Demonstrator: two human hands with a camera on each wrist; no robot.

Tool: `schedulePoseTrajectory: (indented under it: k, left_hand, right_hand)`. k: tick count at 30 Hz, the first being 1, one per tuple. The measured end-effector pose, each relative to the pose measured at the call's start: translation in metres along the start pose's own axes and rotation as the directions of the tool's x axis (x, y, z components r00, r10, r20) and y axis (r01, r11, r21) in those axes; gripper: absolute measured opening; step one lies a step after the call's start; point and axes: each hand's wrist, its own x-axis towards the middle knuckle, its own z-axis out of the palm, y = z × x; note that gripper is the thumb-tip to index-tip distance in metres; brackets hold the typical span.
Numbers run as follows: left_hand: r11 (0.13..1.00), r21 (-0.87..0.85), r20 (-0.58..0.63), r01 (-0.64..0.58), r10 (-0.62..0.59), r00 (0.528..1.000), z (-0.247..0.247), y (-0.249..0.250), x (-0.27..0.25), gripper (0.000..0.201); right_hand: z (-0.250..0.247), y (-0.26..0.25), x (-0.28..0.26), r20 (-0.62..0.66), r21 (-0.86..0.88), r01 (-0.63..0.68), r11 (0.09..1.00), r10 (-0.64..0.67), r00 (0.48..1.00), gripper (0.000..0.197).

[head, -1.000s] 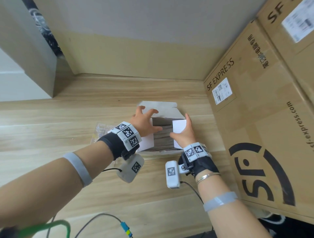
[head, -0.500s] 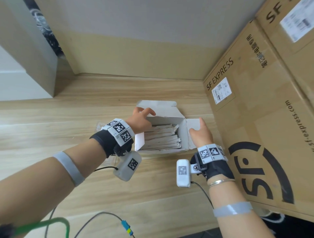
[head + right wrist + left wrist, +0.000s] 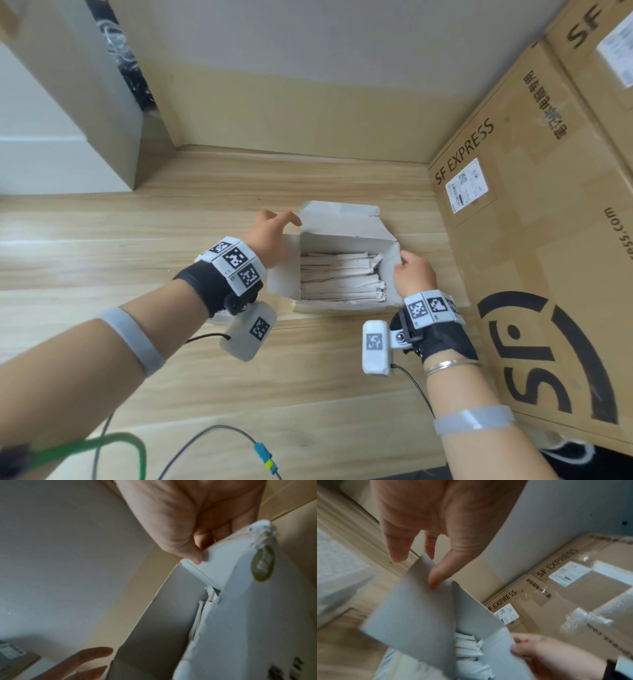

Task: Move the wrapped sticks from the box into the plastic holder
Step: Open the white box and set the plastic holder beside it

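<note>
Both hands point(image 3: 270, 240) point(image 3: 414, 277) hide the box's point(image 3: 342, 222) side flaps.

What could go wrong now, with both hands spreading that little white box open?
The right hand pinches the right flap of the white box, whose edge already looks torn in the right wrist view; more pulling might rip it.

The wrapped sticks lie loosely piled, so tipping the box could spill them onto the wooden floor.

No plastic holder is clearly visible, so the sticks may have nowhere ready to go.
</note>
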Motion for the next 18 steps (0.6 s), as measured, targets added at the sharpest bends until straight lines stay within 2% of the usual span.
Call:
schedulePoseTrajectory:
  k: [2, 5, 8, 10, 12, 15, 18]
  left_hand:
    - [0.998, 0.061, -0.007, 0.016, -0.016, 1.000, 0.005, -0.003, -0.001, 0.066]
    - [0.991, 0.124, -0.020, 0.043, -0.041, 0.999, 0.016, -0.002, -0.002, 0.080]
    - [0.992, 0.118, -0.041, 0.053, -0.048, 0.998, 0.018, -0.006, -0.002, 0.082]
    - [0.990, 0.123, -0.042, 0.076, -0.072, 0.997, 0.012, -0.013, -0.003, 0.080]
    - [0.986, 0.115, -0.078, 0.118, -0.109, 0.991, 0.003, -0.023, -0.004, 0.074]
    - [0.976, 0.067, -0.150, 0.208, -0.196, 0.969, -0.009, -0.038, -0.008, 0.066]
    - [0.952, 0.013, -0.138, 0.305, -0.300, 0.944, -0.017, -0.055, -0.010, 0.064]
  right_hand:
    - [-0.001, -0.002, -0.001, -0.002, 0.032, 0.028, 0.999, -0.028, 1.000, 0.045]
    - [0.005, -0.015, -0.011, -0.086, 0.092, 0.085, 0.992, -0.077, 0.993, 0.055]
    - [0.014, -0.038, -0.029, -0.139, 0.025, 0.233, 0.972, -0.228, 0.964, 0.046]
    - [0.024, -0.054, -0.040, -0.066, 0.075, 0.319, 0.945, -0.314, 0.947, 0.035]
    - [0.039, -0.069, -0.051, 0.023, 0.182, 0.346, 0.920, -0.356, 0.934, 0.028]
    - [0.065, -0.089, -0.064, 0.139, 0.310, 0.310, 0.899, -0.365, 0.920, 0.026]
    - [0.083, -0.105, -0.072, 0.259, 0.292, 0.259, 0.921, -0.337, 0.905, 0.031]
